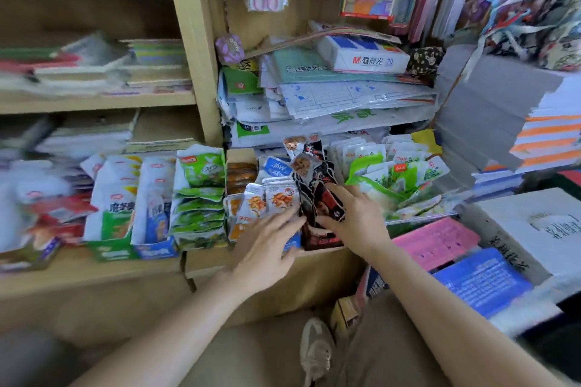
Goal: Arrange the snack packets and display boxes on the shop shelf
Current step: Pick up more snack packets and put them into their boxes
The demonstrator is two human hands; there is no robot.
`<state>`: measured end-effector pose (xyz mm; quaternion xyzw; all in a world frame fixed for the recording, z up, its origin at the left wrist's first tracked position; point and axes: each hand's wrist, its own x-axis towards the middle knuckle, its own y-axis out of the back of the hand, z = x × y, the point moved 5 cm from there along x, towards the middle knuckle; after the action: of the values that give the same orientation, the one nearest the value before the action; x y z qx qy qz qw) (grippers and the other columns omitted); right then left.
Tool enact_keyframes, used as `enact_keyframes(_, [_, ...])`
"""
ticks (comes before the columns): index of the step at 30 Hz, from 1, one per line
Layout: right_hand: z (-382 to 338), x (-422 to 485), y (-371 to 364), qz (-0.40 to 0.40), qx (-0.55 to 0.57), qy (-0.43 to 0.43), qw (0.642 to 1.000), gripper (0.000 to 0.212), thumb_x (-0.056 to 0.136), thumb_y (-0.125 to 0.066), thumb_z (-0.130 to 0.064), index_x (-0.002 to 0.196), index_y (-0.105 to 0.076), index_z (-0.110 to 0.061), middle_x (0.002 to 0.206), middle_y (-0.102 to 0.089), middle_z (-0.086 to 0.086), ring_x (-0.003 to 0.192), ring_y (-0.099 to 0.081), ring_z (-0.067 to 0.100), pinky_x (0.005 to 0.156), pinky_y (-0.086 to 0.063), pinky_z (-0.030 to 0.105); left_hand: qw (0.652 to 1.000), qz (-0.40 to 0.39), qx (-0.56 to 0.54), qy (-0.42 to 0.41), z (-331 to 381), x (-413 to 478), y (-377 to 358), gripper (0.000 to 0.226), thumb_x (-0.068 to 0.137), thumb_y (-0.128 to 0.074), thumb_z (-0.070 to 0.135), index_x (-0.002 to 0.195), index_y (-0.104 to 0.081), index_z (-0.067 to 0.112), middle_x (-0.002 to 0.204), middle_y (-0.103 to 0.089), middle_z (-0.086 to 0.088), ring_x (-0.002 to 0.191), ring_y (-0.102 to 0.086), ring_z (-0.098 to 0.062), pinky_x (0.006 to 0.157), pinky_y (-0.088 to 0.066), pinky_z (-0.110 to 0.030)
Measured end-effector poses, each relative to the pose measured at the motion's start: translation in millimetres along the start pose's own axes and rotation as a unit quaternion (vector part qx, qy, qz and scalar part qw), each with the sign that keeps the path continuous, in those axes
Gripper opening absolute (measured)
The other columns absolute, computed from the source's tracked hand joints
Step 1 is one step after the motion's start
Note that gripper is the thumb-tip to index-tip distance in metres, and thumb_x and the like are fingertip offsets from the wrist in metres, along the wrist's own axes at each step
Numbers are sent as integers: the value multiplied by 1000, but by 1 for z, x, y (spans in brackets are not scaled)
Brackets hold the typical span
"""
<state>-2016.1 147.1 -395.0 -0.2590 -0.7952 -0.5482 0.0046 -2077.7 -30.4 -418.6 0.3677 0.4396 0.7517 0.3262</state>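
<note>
Squaring up: both hands are in on the stack of dark red-and-black packets [319, 192] standing in the middle of the shelf [94, 264], inside a dark display box [317, 240].
Right hand: the right hand [352, 217] has its fingers curled over the front packets, thumb underneath, pinching the bunch.
Left hand: the left hand [267, 248] lies flat with fingers spread wide, tips touching the left side of the dark box and the orange-print packets [273, 198]; it holds nothing I can make out.
Doing it well: I'd say press the dark packets back together, keep the left palm as a side wall so the orange row doesn't topple, and seat them upright before letting go.
Watch for: loose glossy packets look slippery; a hard push could spill them into the neighbours.
Count, boxes: four rows to the left look boxed, namely two white-packet rows [135, 198], one green-packet row [199, 195] and a brown-snack carton [240, 173], with more blurred past them at the far left.
Count, right side: one heap of pale green packets [393, 173], too many and too overlapped to number.
Count, dark packets: several, maybe six or more; overlapping, so I cannot tell exactly.
Hands: two, both at the same stack.
</note>
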Motion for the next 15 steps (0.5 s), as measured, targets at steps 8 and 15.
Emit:
enact_keyframes(8, [-8,10,4,98,-44,-68,992,40,84,-71,-15,123,-66,-19,108,-68,12,100,-60,38,81,-52,45,976,-91,194,37,-58,-46,-1,73,96,-58,30,159,-20,22,166,20,-2,155,13,-21,120,9,-35])
enact_keyframes(15, [-70,7,-12,170,-85,73,979,44,69,-71,-4,112,-70,-15,121,-60,12,111,-51,40,89,-42,51,982,-137,119,57,-57,-49,0,80,92,-66,25,158,-21,18,168,13,2,156,1,-20,118,-34,-40])
